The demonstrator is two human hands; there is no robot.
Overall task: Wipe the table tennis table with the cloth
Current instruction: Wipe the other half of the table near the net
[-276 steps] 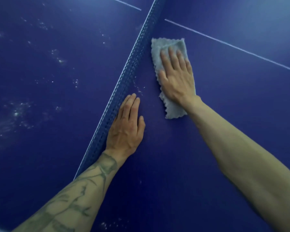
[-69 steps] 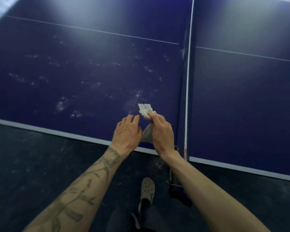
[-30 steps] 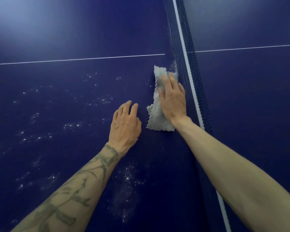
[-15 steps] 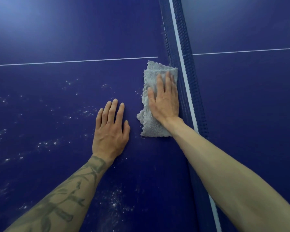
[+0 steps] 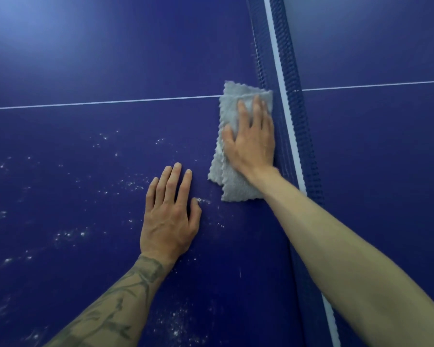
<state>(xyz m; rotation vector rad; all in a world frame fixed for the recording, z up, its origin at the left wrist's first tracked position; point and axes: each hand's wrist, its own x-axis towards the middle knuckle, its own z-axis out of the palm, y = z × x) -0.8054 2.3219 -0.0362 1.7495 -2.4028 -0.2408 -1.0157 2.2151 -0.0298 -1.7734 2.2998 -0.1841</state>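
Cloth (image 5: 236,187) folded, flat on worktop (image 5: 110,58) just beside the net (image 5: 287,101), across the centre line (image 5: 110,102). Right hand (image 5: 251,144) pressed flat on it, fingers straight; left hand (image 5: 169,219) spread on bare worktop. Risk: cloth snags net, or just smears white specks (image 5: 133,184) around.

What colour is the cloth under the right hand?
Light grey, with a wavy edge; the head view shows the cloth best, flat beside the net.

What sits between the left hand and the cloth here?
Only a narrow strip of blue table with a few white specks, in the head view; left hand and cloth are apart.
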